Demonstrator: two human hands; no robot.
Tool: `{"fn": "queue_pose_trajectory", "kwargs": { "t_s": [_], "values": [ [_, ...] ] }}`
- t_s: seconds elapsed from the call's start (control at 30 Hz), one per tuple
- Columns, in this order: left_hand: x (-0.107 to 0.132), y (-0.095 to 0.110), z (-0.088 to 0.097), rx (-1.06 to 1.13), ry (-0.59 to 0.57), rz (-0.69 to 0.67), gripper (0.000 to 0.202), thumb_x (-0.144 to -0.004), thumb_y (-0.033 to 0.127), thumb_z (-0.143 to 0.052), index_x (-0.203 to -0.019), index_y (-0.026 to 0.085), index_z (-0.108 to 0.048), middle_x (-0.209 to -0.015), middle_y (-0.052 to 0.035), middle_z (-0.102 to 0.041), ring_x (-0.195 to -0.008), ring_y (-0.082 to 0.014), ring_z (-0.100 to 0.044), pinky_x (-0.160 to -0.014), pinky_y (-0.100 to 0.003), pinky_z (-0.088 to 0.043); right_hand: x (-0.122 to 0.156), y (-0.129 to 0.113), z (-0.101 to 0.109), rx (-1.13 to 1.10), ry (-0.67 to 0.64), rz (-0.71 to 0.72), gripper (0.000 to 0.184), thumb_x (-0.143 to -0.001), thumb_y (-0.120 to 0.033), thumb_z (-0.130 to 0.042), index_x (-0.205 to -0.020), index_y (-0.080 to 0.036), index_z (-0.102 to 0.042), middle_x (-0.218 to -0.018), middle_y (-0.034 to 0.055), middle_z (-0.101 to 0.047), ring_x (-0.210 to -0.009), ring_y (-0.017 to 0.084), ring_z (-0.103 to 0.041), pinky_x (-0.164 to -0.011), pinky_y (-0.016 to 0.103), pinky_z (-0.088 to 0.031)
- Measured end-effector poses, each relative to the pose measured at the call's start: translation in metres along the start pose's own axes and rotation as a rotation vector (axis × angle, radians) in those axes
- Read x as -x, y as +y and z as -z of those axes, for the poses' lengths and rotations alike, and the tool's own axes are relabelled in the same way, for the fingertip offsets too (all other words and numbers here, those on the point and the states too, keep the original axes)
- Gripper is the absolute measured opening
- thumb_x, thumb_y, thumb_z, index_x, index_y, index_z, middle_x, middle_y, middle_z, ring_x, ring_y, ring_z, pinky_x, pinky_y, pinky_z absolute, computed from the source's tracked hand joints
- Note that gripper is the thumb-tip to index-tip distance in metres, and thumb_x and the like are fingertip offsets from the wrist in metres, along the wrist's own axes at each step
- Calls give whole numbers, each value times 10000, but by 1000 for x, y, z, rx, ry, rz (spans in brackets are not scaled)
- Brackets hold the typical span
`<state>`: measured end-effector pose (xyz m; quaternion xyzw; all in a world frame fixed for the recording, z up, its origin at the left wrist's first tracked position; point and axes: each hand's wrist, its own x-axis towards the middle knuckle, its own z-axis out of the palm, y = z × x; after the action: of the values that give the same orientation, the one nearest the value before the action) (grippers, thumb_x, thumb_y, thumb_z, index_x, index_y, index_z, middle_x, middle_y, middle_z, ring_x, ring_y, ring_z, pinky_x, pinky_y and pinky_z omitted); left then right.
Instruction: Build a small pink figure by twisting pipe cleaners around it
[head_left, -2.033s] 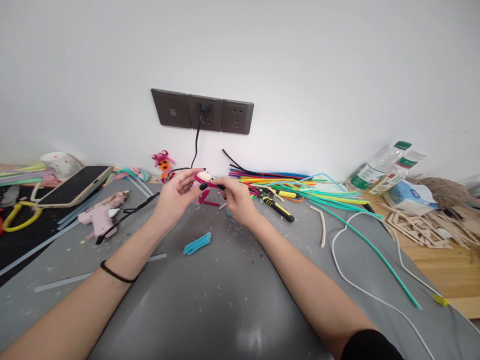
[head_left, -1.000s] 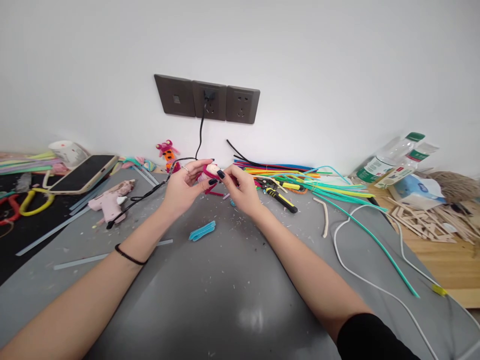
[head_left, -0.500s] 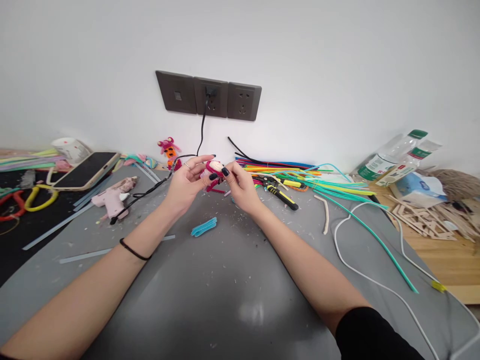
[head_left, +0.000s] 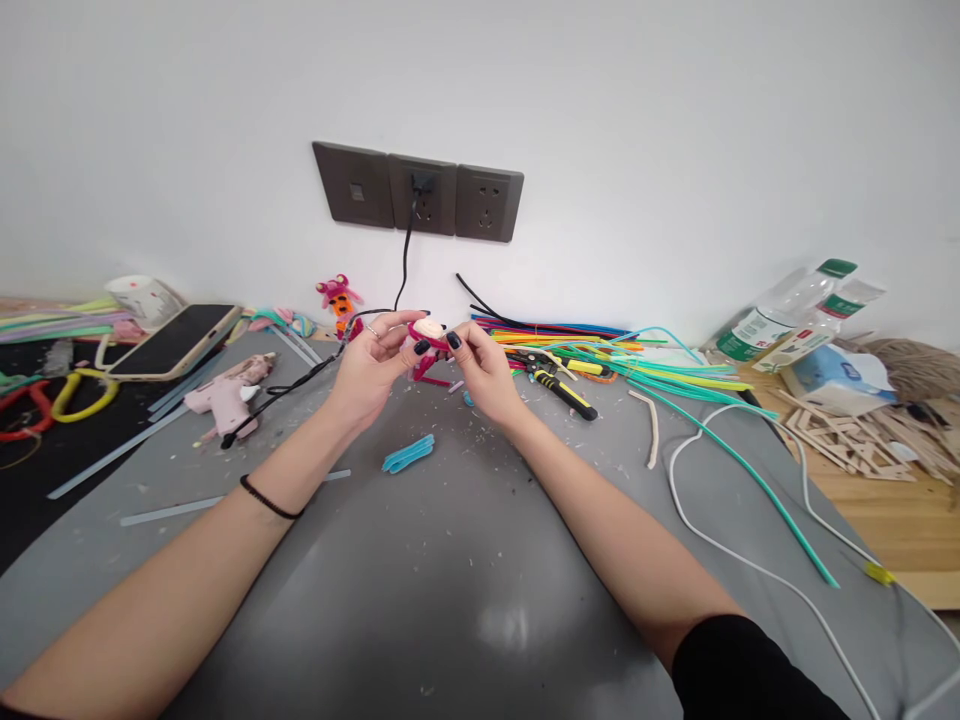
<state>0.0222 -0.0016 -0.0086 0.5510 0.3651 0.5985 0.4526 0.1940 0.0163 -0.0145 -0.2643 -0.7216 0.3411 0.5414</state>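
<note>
Between both hands is a small pink and cream pipe-cleaner figure (head_left: pixel 427 330), held above the far part of the grey table mat (head_left: pixel 450 580). My left hand (head_left: pixel 373 362) pinches it from the left, thumb and fingers closed on it. From the right, my right hand (head_left: pixel 485 372) grips its edge between thumb and forefinger. Fingers cover much of the piece. On the mat below lies a folded bundle of light blue pipe cleaner (head_left: pixel 409 454). Behind my left hand stands a pink and orange pipe-cleaner figure (head_left: pixel 340 298).
A pink glue gun (head_left: pixel 229 398) with a black cord and a phone (head_left: pixel 174 340) lie left. Yellow-handled pliers (head_left: pixel 562 390) and many coloured pipe cleaners (head_left: pixel 675 372) lie right of the hands. Farther right are bottles (head_left: pixel 757 318), a tissue pack (head_left: pixel 836 380) and a white cable (head_left: pixel 739 560).
The pink and cream figure has tilted slightly in the fingers, showing more of its cream top. Both hands keep their hold and have barely moved.
</note>
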Motion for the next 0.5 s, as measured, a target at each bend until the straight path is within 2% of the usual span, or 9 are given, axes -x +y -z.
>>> {"fn": "queue_pose_trajectory", "kwargs": {
  "t_s": [0.1, 0.27, 0.37, 0.5],
  "values": [
    [0, 2, 0, -66, 20, -17, 587, -704, 523, -886, -1164, 217, -690, -1152, -110, -772, -1061, -251, -722, -902, -369, -599, 2, -4, 0, -11, -33, -36, 451, -1000, -638, -460, -838, -218, -488, -758, -6, -547, -706, 140, -498, -695, 279, -406],
    [1, 6, 1, -263, 50, -124, 542, -725, 551, -854, -1115, 204, -708, -1232, -133, -747, -1168, -290, -691, -1054, -433, -539, 3, -8, -1, 58, -70, -87, 429, -1008, -622, -451, -908, -212, -531, -700, -44, -468, -624, 120, -397, -619, 261, -330],
    [1, 6, 2, -302, 53, -139, 543, -738, 565, -837, -1117, 198, -706, -1223, -138, -747, -1164, -295, -693, -1057, -437, -536, 2, -4, -1, 111, -89, -48, 444, -1008, -610, -456, -895, -197, -574, -691, -36, -487, -618, 120, -396, -615, 267, -313],
    [1, 4, 1, -248, 21, -85, 592, -740, 577, -828, -1162, 188, -688, -1229, -148, -744, -1169, -293, -689, -1018, -416, -553, -2, -1, 1, 95, -85, -44, 500, -989, -637, -473, -849, -181, -625, -731, -5, -546, -651, 127, -423, -627, 276, -318]
  ]
}}
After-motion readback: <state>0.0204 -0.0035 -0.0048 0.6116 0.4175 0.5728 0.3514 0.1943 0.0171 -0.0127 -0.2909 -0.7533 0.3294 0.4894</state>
